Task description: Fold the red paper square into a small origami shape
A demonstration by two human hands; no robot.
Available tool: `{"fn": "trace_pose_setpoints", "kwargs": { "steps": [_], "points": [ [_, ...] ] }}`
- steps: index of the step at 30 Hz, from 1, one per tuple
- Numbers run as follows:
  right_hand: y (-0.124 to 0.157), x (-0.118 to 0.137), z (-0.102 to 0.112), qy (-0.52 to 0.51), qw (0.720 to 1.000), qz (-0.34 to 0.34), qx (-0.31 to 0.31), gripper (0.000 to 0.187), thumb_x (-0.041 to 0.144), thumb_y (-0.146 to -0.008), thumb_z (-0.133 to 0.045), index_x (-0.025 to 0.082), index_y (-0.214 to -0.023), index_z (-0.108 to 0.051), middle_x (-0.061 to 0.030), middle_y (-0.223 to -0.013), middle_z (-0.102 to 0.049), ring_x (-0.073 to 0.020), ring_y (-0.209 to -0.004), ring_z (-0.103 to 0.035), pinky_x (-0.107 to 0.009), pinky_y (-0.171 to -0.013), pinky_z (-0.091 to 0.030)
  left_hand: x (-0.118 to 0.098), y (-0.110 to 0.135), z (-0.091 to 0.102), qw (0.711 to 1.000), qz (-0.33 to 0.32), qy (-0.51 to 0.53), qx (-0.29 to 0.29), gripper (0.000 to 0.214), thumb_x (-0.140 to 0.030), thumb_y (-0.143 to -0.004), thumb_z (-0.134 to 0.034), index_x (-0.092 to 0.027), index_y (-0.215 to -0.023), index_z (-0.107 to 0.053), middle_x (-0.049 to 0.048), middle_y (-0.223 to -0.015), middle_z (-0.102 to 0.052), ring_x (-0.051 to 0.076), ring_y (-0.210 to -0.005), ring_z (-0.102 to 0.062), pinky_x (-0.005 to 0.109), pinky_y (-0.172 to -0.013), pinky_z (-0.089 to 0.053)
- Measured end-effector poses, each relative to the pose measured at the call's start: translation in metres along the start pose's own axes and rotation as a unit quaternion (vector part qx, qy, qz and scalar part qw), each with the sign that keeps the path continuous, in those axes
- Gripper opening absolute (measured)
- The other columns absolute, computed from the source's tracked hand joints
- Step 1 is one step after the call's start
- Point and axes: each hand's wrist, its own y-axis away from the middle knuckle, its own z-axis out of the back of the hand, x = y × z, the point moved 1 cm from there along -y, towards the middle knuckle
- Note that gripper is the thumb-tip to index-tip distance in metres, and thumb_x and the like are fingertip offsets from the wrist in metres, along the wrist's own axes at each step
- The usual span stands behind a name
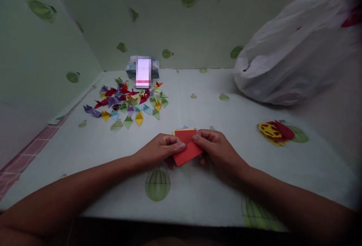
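Several sheets of coloured paper (188, 153) are held between my two hands, low over the near middle of the table. Red faces up, with yellow, purple and pink edges showing behind it. My left hand (161, 148) pinches the left side, its thumb lying on the red face. On the right side, my right hand (216, 146) grips the paper with its thumb near the upper corner. The fingers under the sheets are mostly hidden. Beyond my left hand lies a spread of small folded paper pieces (128, 100) in red, purple, yellow, green and blue.
A lit phone (143, 72), blurred out, leans on a patterned box (131, 70) at the back. To the right stands a large white plastic bag (283, 57). Yellow and red cut-out pieces (270, 131) lie in front of it. Walls rise behind and left of the table (203, 193).
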Motion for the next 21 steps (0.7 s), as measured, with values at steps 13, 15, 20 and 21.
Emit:
{"fn": "trace_pose_setpoints", "kwargs": {
  "steps": [13, 15, 20, 21],
  "points": [
    [0.003, -0.005, -0.002, -0.047, 0.999, -0.001, 0.004, 0.036, 0.039, -0.09, -0.058, 0.018, -0.062, -0.049, 0.005, -0.048, -0.05, -0.0069, -0.041, -0.043, -0.022, -0.045, -0.034, 0.001, -0.002, 0.005, 0.999, 0.024, 0.016, 0.026, 0.037, -0.048, -0.085, -0.063, -0.016, -0.069, -0.055, -0.0034, -0.05, -0.055, 0.008, -0.042, -0.048, 0.019, -0.043, -0.033],
    [0.004, -0.003, -0.004, -0.015, 1.0, 0.012, -0.006, 0.035, 0.04, -0.09, -0.057, 0.019, -0.064, -0.049, 0.0048, -0.049, -0.051, -0.0077, -0.041, -0.044, -0.022, -0.045, -0.034, -0.001, -0.001, 0.004, 1.0, 0.007, -0.003, 0.017, 0.038, -0.05, -0.087, -0.06, -0.016, -0.071, -0.056, -0.0027, -0.055, -0.055, 0.008, -0.047, -0.048, 0.02, -0.046, -0.035],
    [0.009, 0.001, -0.009, 0.081, 0.995, 0.062, -0.02, 0.037, 0.039, -0.09, -0.054, 0.02, -0.059, -0.046, 0.0035, -0.047, -0.05, -0.01, -0.043, -0.046, -0.024, -0.045, -0.035, 0.0, 0.001, -0.007, 0.989, -0.095, -0.108, -0.029, 0.03, -0.044, -0.082, -0.067, -0.015, -0.077, -0.059, -0.004, -0.063, -0.052, 0.009, -0.055, -0.043, 0.021, -0.051, -0.032],
    [0.01, 0.001, -0.01, 0.089, 0.993, 0.071, -0.015, 0.036, 0.039, -0.09, -0.054, 0.02, -0.06, -0.047, 0.0031, -0.048, -0.051, -0.0104, -0.044, -0.047, -0.024, -0.045, -0.036, 0.0, 0.003, -0.009, 0.986, -0.106, -0.125, -0.035, 0.029, -0.042, -0.082, -0.067, -0.016, -0.075, -0.058, -0.0045, -0.061, -0.051, 0.008, -0.054, -0.042, 0.021, -0.051, -0.032]
  ]
}}
